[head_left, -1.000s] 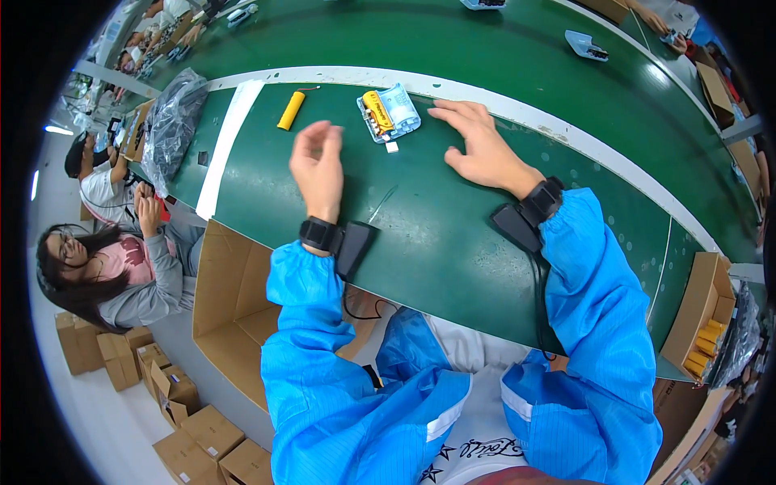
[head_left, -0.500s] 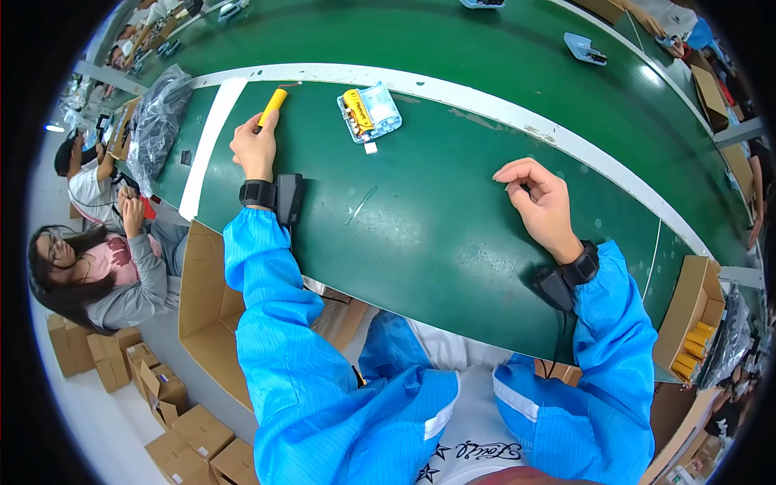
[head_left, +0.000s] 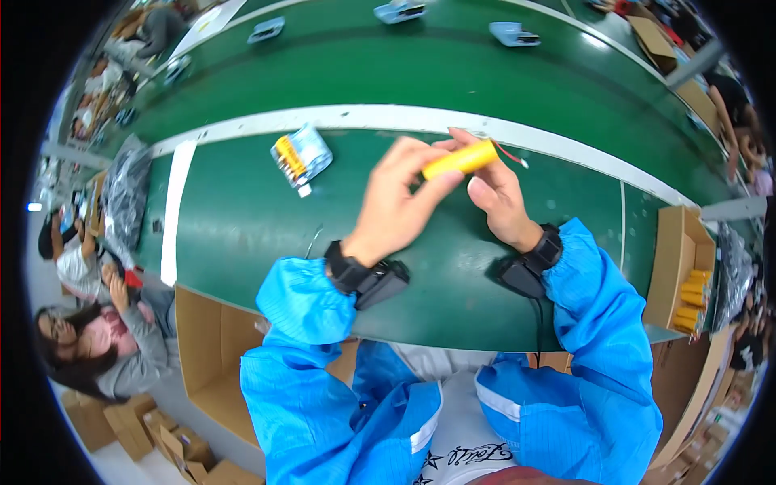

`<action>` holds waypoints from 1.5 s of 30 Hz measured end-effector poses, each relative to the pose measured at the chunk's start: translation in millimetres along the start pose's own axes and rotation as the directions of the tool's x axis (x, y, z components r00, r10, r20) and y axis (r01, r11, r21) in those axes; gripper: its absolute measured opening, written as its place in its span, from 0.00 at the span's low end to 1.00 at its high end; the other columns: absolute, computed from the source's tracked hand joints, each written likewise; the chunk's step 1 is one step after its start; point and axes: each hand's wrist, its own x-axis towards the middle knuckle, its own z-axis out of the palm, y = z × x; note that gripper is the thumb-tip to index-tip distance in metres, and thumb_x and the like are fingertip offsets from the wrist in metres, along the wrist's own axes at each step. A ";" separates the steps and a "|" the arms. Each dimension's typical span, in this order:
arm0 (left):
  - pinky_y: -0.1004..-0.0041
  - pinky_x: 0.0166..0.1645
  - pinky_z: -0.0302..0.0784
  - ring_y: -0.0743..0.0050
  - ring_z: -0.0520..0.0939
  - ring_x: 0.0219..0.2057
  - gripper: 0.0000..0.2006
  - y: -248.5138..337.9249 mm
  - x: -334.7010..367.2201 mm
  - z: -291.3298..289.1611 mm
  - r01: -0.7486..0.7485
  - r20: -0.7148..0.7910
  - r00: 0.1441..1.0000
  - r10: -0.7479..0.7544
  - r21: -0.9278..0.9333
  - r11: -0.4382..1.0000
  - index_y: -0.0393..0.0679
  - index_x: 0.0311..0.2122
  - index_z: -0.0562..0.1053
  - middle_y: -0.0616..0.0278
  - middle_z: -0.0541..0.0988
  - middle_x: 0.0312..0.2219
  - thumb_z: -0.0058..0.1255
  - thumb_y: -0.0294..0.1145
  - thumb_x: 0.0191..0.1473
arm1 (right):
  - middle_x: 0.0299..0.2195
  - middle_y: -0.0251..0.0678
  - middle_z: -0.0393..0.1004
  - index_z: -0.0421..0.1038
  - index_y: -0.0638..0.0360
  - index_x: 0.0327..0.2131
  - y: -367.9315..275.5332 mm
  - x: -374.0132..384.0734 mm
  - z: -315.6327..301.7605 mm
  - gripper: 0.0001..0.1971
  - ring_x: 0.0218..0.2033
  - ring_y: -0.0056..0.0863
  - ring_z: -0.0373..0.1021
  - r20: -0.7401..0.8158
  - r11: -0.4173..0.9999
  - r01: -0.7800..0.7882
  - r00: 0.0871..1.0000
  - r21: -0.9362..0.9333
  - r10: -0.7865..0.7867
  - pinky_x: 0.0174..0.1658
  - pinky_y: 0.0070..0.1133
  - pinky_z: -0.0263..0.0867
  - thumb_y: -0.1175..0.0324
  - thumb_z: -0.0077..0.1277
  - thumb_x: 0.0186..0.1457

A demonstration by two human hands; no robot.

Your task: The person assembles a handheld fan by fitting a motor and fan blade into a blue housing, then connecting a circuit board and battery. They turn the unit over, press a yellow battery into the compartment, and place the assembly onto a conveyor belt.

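Note:
My left hand [head_left: 396, 202] is closed around a yellow cylindrical battery pack [head_left: 461, 161], held raised over the green bench. A thin red lead with a small white plug trails from the pack's right end. Close beside that end is my right hand [head_left: 503, 202], its thumb apart from the pack and its fingers partly hidden behind it. Whether those fingers touch the pack I cannot tell. To the left on the bench lies a light-blue plastic housing [head_left: 315, 152] with a yellow battery [head_left: 288, 155] in it and a white connector [head_left: 305, 191] at its near edge.
Beyond the white rail [head_left: 364, 115], several blue housings [head_left: 400, 11] lie on a green belt. A carton [head_left: 664, 267] with yellow batteries [head_left: 692, 299] stands at the right. An open carton [head_left: 214, 347] sits at the lower left, near a seated person [head_left: 129, 339]. Grey plastic wrap [head_left: 128, 198] lies far left.
My left hand has brought the yellow battery pack from the far left to the middle, beside my right hand. My right hand's fingers have spread. The view has shifted, and more housings show on the belt.

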 end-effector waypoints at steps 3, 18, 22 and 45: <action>0.80 0.41 0.70 0.78 0.74 0.36 0.11 -14.7 7.9 48.4 0.017 0.165 0.986 -0.008 -0.058 0.998 0.37 0.43 0.75 0.61 0.75 0.39 0.55 0.28 0.55 | 0.42 0.37 0.75 0.68 0.65 0.48 -5.0 -2.6 -27.0 0.15 0.40 0.20 0.69 -0.116 0.998 0.013 0.993 0.058 -0.006 0.46 0.19 0.64 0.65 0.46 0.63; 0.61 0.51 0.72 0.55 0.77 0.45 0.19 -111.6 218.8 164.7 0.094 -0.055 0.996 -0.077 0.502 0.860 0.46 0.47 0.74 0.50 0.76 0.43 0.58 0.39 0.49 | 0.23 0.30 0.65 0.67 0.61 0.42 -35.8 -11.9 -130.7 0.11 0.19 0.16 0.60 -0.543 0.996 -0.093 0.837 -0.013 0.071 0.23 0.16 0.58 0.64 0.39 0.67; 0.56 0.53 0.70 0.50 0.74 0.49 0.17 -113.4 243.3 181.2 0.069 -0.003 0.995 -0.098 0.731 0.679 0.52 0.45 0.77 0.50 0.73 0.47 0.59 0.39 0.48 | 0.24 0.31 0.66 0.67 0.60 0.43 -27.0 -11.9 -131.0 0.13 0.18 0.16 0.60 -0.452 0.997 -0.072 0.891 -0.035 0.049 0.22 0.15 0.58 0.61 0.38 0.67; 0.60 0.43 0.62 0.60 0.73 0.36 0.09 28.1 53.5 64.0 -0.231 0.355 0.934 -0.024 0.657 0.718 0.43 0.28 0.79 0.59 0.75 0.27 0.65 0.32 0.40 | 0.27 0.31 0.68 0.68 0.62 0.35 -33.5 0.7 -107.6 0.11 0.25 0.17 0.64 -0.247 0.996 -0.085 0.965 0.024 0.089 0.28 0.18 0.62 0.64 0.44 0.65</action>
